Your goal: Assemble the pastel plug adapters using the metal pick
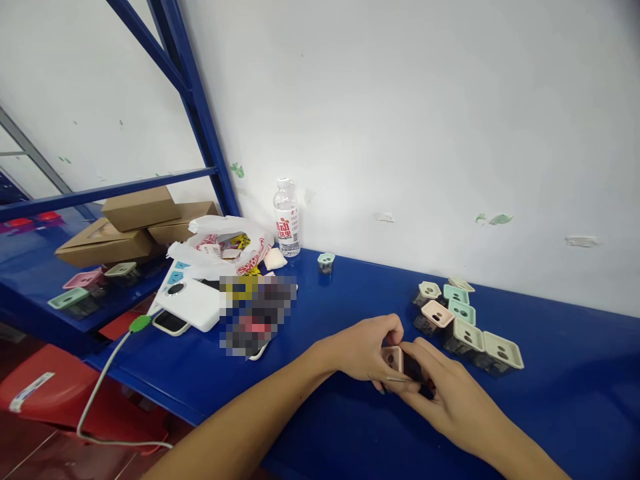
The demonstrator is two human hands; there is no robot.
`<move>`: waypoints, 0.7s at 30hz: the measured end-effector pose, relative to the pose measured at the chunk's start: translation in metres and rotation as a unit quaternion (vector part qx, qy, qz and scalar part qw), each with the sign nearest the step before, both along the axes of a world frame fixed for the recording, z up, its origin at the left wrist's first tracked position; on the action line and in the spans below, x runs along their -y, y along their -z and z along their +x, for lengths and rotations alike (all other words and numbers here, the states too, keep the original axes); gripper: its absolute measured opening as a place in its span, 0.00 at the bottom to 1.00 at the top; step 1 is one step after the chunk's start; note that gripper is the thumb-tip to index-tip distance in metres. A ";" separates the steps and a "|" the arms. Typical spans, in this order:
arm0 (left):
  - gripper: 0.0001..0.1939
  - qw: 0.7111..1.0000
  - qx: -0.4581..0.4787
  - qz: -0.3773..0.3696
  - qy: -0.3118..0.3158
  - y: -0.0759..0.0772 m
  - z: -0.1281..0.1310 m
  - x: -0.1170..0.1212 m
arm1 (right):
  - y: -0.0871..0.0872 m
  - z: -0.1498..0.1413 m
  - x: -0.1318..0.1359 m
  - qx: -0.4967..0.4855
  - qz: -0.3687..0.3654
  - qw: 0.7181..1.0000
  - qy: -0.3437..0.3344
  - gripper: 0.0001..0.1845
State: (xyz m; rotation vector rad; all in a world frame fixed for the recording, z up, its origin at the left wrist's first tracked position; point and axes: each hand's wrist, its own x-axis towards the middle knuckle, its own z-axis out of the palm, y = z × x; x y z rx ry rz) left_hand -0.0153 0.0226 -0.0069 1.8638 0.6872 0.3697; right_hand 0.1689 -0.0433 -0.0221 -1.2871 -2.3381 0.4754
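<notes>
One pink-rimmed container (393,359) sits between two hands (367,350).

The scene is brightly lit, with a soft, cool white light spread over the wall (400,133). That wall glows palest around the bottle (287,223) and greys towards the right, where the upper corner darkens. The glossy blue tabletop (360,293) carries a faint sheen, and a broad, soft-edged shadow (600,373) dulls its right side. Dark shade gathers between the hands beside the small pink container (393,359), and the floor (37,450) is dim. Wide-angle distortion slants the blue frame (200,113) and stretches the forearms. Fine detail looks slightly soft, and coarse pixelation hides one patch of the tabletop.
</notes>
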 end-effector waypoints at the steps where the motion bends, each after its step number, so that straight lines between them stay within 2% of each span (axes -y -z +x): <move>1: 0.29 1.000 0.008 0.027 -0.003 -0.001 0.000 0.001 | 0.000 0.001 -0.001 -0.003 -0.001 1.000 0.003 0.11; 4: 0.26 0.991 0.006 0.136 -0.002 -0.004 0.000 0.001 | 0.001 0.002 -0.003 -0.008 -0.001 1.000 0.009 0.10; 6: 0.25 0.986 -0.002 0.166 0.013 -0.002 0.001 -0.001 | 0.002 0.001 -0.003 -0.013 -0.012 1.000 0.005 0.09; 13: 0.27 0.985 0.017 0.172 0.024 0.011 0.008 -0.005 | 0.006 -0.001 0.001 -0.018 -0.054 0.998 -0.014 0.11; 21: 0.27 0.986 0.017 0.168 0.003 0.009 0.006 -0.003 | 0.009 0.002 -0.001 -0.030 -0.032 0.999 -0.020 0.09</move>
